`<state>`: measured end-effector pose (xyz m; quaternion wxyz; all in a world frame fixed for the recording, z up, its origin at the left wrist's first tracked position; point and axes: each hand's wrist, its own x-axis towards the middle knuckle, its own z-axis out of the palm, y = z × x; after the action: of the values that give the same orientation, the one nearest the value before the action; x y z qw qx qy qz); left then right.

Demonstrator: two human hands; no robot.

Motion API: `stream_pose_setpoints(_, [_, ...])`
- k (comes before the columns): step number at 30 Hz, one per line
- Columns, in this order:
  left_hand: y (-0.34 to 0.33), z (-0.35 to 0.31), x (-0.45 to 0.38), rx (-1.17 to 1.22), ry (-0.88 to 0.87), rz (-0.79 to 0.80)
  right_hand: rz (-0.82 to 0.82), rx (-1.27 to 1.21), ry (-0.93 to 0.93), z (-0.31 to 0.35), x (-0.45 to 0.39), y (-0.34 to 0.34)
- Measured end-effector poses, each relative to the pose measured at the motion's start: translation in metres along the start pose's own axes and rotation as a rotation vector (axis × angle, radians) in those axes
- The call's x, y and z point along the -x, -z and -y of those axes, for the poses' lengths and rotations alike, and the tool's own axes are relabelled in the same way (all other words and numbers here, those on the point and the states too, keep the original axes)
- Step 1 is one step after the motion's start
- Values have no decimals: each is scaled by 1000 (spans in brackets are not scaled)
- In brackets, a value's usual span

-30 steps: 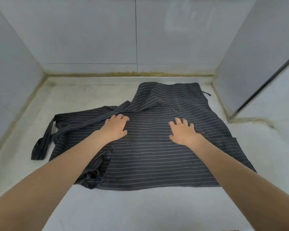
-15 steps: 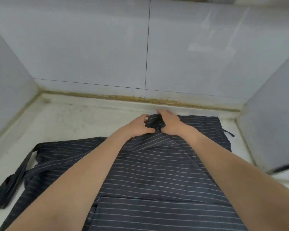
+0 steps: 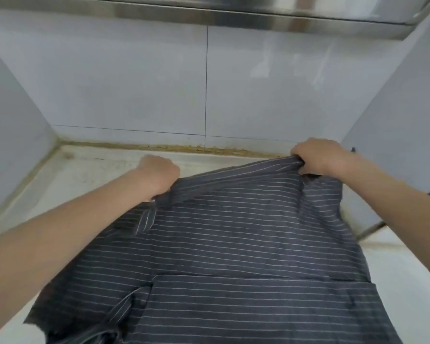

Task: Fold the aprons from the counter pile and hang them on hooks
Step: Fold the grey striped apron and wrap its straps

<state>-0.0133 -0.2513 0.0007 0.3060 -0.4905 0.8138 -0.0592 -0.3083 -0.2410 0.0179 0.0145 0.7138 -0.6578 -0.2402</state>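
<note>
apron (image 3: 233,244): dark pinstripe, spread on the pale counter (image 3: 90,175), far edge lifted up
left hand (image 3: 159,173): far-left corner is gripped tight
right hand (image 3: 319,156): far-right corner is bunched and clenched

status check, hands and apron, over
Left hand and right hand each grip the far edge of the dark pinstriped fabric apron, lifted off the pale counter. Not yet folded. Nothing in the way.

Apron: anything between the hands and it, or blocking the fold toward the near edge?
Nothing visible. The left hand and right hand already grip the far edge of the striped apron, lifted off the counter. The cloth in front carries nothing on it. No hooks are in view.
</note>
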Motion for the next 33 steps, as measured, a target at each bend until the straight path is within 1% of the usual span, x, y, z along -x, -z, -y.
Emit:
stream_pose_setpoints(2, [4,2,19,-60,73,-114,-128,69,-55,-1,33,-16])
stream_pose_setpoints(3, [0,-4,28,-69,83,-133,-159,107,-46,4,48,-35])
stream_pose_setpoints(4, [-11,-14,33,-86,70,-113,-149,137,-29,12,65,-60])
stream_pose_setpoints(5, [-27,-30,40,-105,30,-86,-94,140,-14,23,82,-90])
stream_pose_setpoints(7, [-71,-63,47,-79,-30,-14,84,92,-16,40,107,-144])
stream_pose_setpoints(8, [-91,-77,48,-57,-48,19,165,82,-29,46,118,-162])
stream_pose_setpoints(10, [-118,-94,47,-43,-97,57,248,55,-50,52,133,-184])
stream_pose_setpoints(12, [-129,-102,51,-78,-145,162,299,42,-60,54,144,-190])
stream_pose_setpoints(14, [-125,-99,55,-62,-167,344,391,-6,-27,52,149,-192])
stream_pose_setpoints(15, [-116,-95,56,-13,-184,453,446,-96,-12,49,149,-189])
stream_pose_setpoints(16, [-105,-89,56,60,-201,555,491,-239,6,44,148,-184])
stream_pose_setpoints(17, [-92,-83,52,147,-218,605,492,-418,3,39,146,-176])
stream_pose_setpoints(18, [-80,-79,46,231,-231,573,440,-558,-15,33,140,-167])
stream_pose_setpoints(19, [-70,-78,38,303,-239,457,337,-634,-68,25,131,-161])
stream_pose_setpoints(21, [-59,-90,18,415,-237,137,123,-571,-174,11,108,-160])
stream_pose_setpoints(22, [-58,-100,10,460,-232,21,96,-497,-211,7,98,-164])
stream_pose_setpoints(23, [-60,-112,-1,500,-227,-35,118,-457,-254,4,89,-169])
stream_pose_setpoints(25, [-67,-133,-15,529,-224,-57,193,-443,-337,8,82,-182])
stream_pose_setpoints(26, [-70,-138,-21,514,-229,-65,199,-448,-348,11,80,-185])
stream_pose_setpoints(28, [-76,-138,-28,480,-254,-37,202,-456,-311,16,79,-192])
stream_pose_setpoints(30, [-80,-124,-28,512,-310,71,275,-509,-288,15,83,-188])
stream_pose_setpoints(32, [-81,-102,-26,550,-345,164,421,-476,-292,3,87,-174])
stream_pose_setpoints(33, [-82,-91,-27,550,-342,182,448,-441,-336,-4,90,-166])
